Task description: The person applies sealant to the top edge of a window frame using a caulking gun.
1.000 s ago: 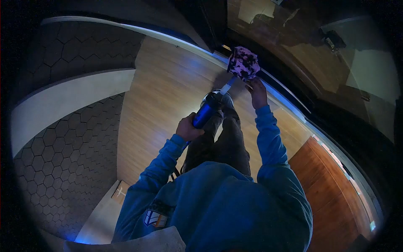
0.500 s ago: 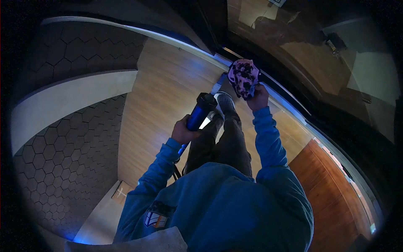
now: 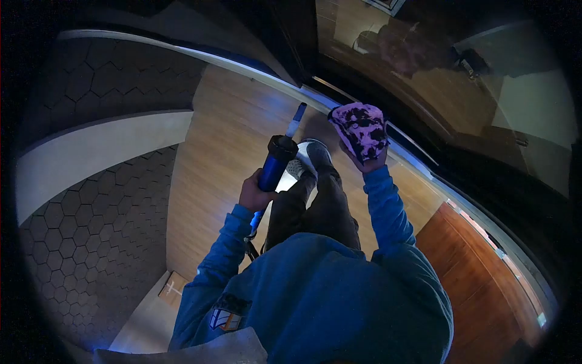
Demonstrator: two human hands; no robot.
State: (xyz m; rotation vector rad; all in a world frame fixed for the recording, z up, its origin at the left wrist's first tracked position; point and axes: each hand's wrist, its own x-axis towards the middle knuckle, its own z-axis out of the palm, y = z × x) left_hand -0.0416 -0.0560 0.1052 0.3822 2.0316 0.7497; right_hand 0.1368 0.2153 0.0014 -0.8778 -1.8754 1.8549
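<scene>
My left hand (image 3: 256, 193) is wrapped round the blue barrel of a caulking gun (image 3: 277, 168). The gun has a wide black collar and a pale nozzle (image 3: 295, 121) that points forward, away from me. Below the hand its rear end runs down beside my leg. In my right hand (image 3: 374, 161) is a bunched pink cloth with black patches (image 3: 362, 128), held up in front of the dark window frame. The cloth covers most of that hand's fingers.
A wood-look floor (image 3: 224, 127) lies under my feet. Ahead and to the right runs a dark-framed glass pane (image 3: 424, 67) with reflections. Hexagon-patterned surfaces (image 3: 91, 224) and a pale curved ledge (image 3: 109, 133) are at left. A brown wooden panel (image 3: 467, 273) stands at right.
The cloth has shifted slightly toward me and to the right, and turned in my right hand. The caulking gun has moved a little left, still in my left hand.
</scene>
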